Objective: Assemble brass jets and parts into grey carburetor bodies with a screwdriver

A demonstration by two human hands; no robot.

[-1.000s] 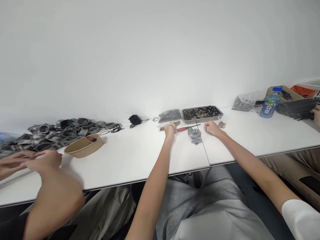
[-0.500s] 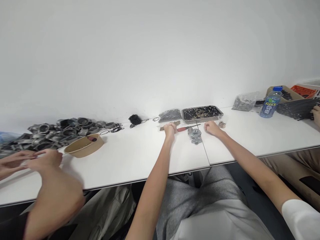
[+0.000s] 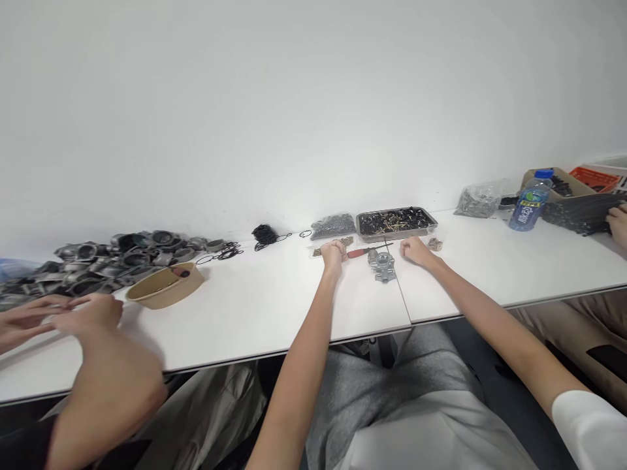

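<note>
My left hand (image 3: 334, 251) rests as a closed fist on the white table (image 3: 274, 307), just left of a red-handled screwdriver (image 3: 362, 252). My right hand (image 3: 414, 250) is also curled shut on the table, right of a grey metal valve body (image 3: 383, 265). Whether either fist holds anything is hidden. Behind both hands stands a metal tray (image 3: 396, 222) filled with small dark and brass parts. A small brownish piece (image 3: 435, 244) lies just right of my right hand.
A bag of dark beads (image 3: 333, 226), black rubber rings (image 3: 264, 235), a pile of grey metal housings (image 3: 108, 258) and a brown paper bowl (image 3: 166, 286) lie to the left. A co-worker's hands (image 3: 63, 316) work at far left. A blue bottle (image 3: 529, 202) and another person's hand (image 3: 618, 225) are at right.
My hands have stayed still. The co-worker's hands at the left shifted slightly.
</note>
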